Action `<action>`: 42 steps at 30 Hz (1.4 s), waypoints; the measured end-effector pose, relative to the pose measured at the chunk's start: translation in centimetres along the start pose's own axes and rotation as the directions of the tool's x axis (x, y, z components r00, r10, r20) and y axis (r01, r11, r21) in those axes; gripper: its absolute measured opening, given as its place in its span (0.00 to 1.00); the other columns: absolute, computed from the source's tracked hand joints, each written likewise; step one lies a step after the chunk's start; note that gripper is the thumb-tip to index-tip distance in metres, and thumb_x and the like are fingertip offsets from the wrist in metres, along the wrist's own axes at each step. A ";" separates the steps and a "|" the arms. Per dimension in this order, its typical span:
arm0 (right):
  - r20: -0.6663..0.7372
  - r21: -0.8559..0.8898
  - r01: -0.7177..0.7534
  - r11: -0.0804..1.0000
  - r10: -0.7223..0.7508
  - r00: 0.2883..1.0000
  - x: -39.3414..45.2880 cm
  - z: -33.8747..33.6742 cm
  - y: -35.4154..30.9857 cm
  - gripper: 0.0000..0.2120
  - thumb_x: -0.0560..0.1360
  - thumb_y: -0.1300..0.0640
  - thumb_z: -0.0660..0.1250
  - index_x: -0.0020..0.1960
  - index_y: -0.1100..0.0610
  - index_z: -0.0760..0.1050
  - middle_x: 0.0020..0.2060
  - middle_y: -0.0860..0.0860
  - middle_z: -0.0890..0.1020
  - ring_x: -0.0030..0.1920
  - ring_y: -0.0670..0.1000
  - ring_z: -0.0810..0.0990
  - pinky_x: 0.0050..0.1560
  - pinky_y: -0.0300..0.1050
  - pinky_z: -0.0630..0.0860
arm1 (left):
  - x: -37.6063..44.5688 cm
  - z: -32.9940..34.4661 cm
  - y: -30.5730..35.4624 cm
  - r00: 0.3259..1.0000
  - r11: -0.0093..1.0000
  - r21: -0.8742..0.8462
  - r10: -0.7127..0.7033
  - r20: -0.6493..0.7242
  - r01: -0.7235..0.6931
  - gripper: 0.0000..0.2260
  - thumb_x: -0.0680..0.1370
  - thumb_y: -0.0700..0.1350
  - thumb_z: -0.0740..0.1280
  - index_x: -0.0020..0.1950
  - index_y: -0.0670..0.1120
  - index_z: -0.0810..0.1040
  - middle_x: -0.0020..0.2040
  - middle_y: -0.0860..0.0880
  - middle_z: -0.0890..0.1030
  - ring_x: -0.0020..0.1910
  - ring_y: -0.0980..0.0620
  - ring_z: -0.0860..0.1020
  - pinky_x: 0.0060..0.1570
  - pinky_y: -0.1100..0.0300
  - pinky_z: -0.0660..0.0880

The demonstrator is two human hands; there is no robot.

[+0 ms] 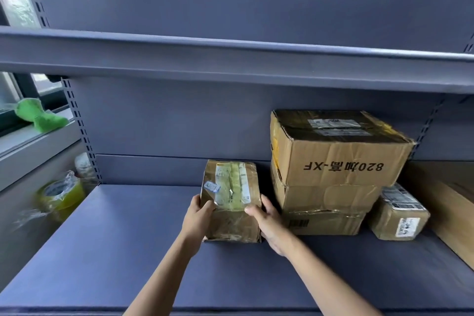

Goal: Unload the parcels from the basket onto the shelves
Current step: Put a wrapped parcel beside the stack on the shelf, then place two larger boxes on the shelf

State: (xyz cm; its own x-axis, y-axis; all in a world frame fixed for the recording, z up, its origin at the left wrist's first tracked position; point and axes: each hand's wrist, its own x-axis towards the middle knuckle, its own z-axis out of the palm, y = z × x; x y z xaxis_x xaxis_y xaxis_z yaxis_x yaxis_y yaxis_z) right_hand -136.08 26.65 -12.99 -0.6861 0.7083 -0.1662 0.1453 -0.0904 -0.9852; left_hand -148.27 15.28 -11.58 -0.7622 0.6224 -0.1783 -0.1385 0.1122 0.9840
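Two bare hands clasp a small taped parcel (230,200) from either side; left hand (197,220) on its left face, thumb over the top front edge; right hand (269,226) on its right face, thumb likewise on top; parcel's base sits on the blue-grey shelf (115,238), roughly mid-shelf; just to its right, a stack of two larger cartons: printed carton (338,154) on top, lower carton (323,208) beneath; right of the stack, a small labelled box (398,215), near another brown box (451,210) at the frame edge; off the shelf's left end, a tape roll (60,195); green object (41,115) on the window ledge.
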 end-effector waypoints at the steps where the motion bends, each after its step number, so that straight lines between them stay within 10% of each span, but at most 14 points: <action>1: 0.000 0.002 -0.010 1.000 0.010 1.000 0.0 0.0 0.0 0.38 0.72 0.51 0.67 0.75 0.50 0.51 0.74 0.49 0.62 0.72 0.51 0.62 0.71 0.52 0.59 | 0.0 0.0 0.0 1.000 1.000 -0.004 -0.004 0.005 0.004 0.18 0.64 0.50 0.60 0.53 0.48 0.72 0.47 0.49 0.78 0.46 0.48 0.77 0.45 0.55 0.74; 7: -0.067 -0.026 0.049 0.998 -0.051 0.996 -0.9 0.3 -0.5 0.19 0.73 0.54 0.67 0.63 0.48 0.69 0.49 0.40 0.76 0.57 0.47 0.73 0.53 0.38 0.68 | -0.2 -0.3 0.1 0.999 0.998 -0.060 0.000 0.037 0.002 0.11 0.76 0.44 0.63 0.59 0.45 0.71 0.49 0.47 0.78 0.46 0.48 0.78 0.39 0.57 0.74; 14: -0.170 -0.120 0.091 0.989 -0.111 0.979 -6.4 -0.4 1.4 0.28 0.70 0.58 0.72 0.67 0.54 0.67 0.63 0.53 0.74 0.61 0.48 0.72 0.66 0.45 0.67 | -3.7 -1.6 -1.6 0.997 0.999 -0.034 0.043 0.062 -0.041 0.23 0.76 0.51 0.67 0.68 0.49 0.63 0.48 0.53 0.81 0.44 0.59 0.80 0.44 0.64 0.75; 17: -0.123 -0.166 0.067 0.984 -0.088 0.989 -8.9 -1.2 1.7 0.27 0.70 0.59 0.71 0.67 0.54 0.67 0.65 0.55 0.72 0.62 0.48 0.71 0.65 0.42 0.66 | -5.5 -1.7 -1.9 1.000 0.998 0.068 0.016 0.021 -0.017 0.36 0.75 0.51 0.68 0.76 0.50 0.50 0.67 0.43 0.72 0.63 0.46 0.73 0.63 0.54 0.69; 21: -0.085 -0.206 0.091 0.974 -0.110 0.990 -12.3 -3.0 1.3 0.27 0.72 0.60 0.70 0.68 0.54 0.66 0.68 0.56 0.70 0.66 0.51 0.69 0.66 0.42 0.65 | -9.4 -0.8 -1.4 0.999 0.979 0.198 0.037 0.010 -0.038 0.40 0.72 0.50 0.71 0.76 0.50 0.50 0.71 0.41 0.67 0.64 0.44 0.70 0.61 0.52 0.69; 29: -0.046 -0.228 0.145 0.963 -0.159 0.986 -20.5 -10.8 1.7 0.26 0.72 0.57 0.70 0.68 0.52 0.66 0.68 0.54 0.70 0.68 0.53 0.68 0.62 0.43 0.67 | -20.6 5.5 -1.9 0.992 0.950 0.292 0.121 -0.025 -0.108 0.28 0.72 0.45 0.70 0.70 0.52 0.64 0.61 0.46 0.76 0.57 0.48 0.77 0.51 0.54 0.74; 42: -0.160 -0.233 0.028 0.972 -0.066 0.985 -33.0 -29.1 9.2 0.27 0.71 0.61 0.70 0.68 0.55 0.66 0.66 0.58 0.71 0.64 0.56 0.71 0.61 0.48 0.70 | -35.2 18.9 -12.3 0.992 0.958 0.261 -0.124 -0.002 0.120 0.27 0.73 0.43 0.68 0.70 0.51 0.64 0.53 0.49 0.77 0.47 0.50 0.76 0.46 0.55 0.75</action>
State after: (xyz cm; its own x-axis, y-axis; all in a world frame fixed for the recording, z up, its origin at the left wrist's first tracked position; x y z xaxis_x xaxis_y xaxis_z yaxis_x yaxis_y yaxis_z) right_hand -91.33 22.80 -15.39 -0.5710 0.8158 -0.0918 0.2886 0.0949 -0.9527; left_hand -107.78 6.64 -17.36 -0.7404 0.6021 -0.2988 -0.0592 0.3844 0.9213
